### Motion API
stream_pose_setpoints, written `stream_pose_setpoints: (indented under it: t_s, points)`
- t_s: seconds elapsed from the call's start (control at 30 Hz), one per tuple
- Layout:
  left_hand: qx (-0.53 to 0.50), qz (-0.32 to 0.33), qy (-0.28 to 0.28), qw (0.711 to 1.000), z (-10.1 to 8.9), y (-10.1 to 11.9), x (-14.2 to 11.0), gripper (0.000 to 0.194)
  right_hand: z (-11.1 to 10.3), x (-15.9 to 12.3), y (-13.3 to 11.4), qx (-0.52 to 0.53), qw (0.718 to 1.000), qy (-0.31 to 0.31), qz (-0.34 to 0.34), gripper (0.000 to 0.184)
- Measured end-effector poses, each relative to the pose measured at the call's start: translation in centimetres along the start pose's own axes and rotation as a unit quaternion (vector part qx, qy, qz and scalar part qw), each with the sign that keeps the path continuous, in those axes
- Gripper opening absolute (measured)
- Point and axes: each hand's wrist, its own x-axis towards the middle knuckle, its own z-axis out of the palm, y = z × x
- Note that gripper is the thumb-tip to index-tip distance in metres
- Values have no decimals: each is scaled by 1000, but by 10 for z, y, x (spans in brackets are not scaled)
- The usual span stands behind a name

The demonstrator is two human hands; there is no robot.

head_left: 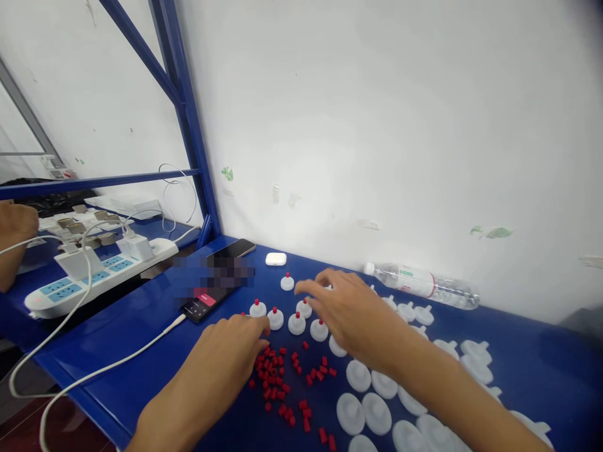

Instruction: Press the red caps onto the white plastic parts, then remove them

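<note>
Okay, on my feed red caps (273, 371) lie scattered just below the curled fingers of the left hand (228, 346); can't tell if they pinch one. Fingers of the right hand (343, 306) are bent over a capped white piece (302, 310); grip or contact unclear. Caps: small, hollow, cylindrical, likely light, stiff, a bit slippery; I'd pinch their sides. White discs (358, 376), right of and below the right fingers: round, smooth, plastic-looking, stubby centres; probably sturdy, rim hold.
</note>
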Motion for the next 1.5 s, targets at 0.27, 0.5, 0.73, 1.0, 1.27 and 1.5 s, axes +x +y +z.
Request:
stream_pose_setpoints:
  t_s: [0.27, 0.5, 0.73, 1.0, 1.27, 1.5]
  points:
    - [5, 19, 37, 999, 19, -10, 10, 19, -7, -2, 38, -38, 983, -31, 178, 69]
    - [0, 8, 39, 999, 13, -5, 11, 21, 3, -4, 45, -13, 992, -41, 122, 32]
    - [-65, -21, 106, 992, 5, 8, 8, 19, 17, -6, 57, 50, 994, -86, 54, 48]
    - [-119, -55, 136, 982, 6, 5, 11, 17, 34, -13, 59, 78, 987, -136, 42, 51]
    - [-130, -44, 149, 979, 4, 7, 9, 22, 22, -13, 56, 66, 993, -101, 16, 48]
    - [-185, -7, 164, 969, 4, 7, 12, 21, 2, -9, 41, 82, 995, -57, 24, 49]
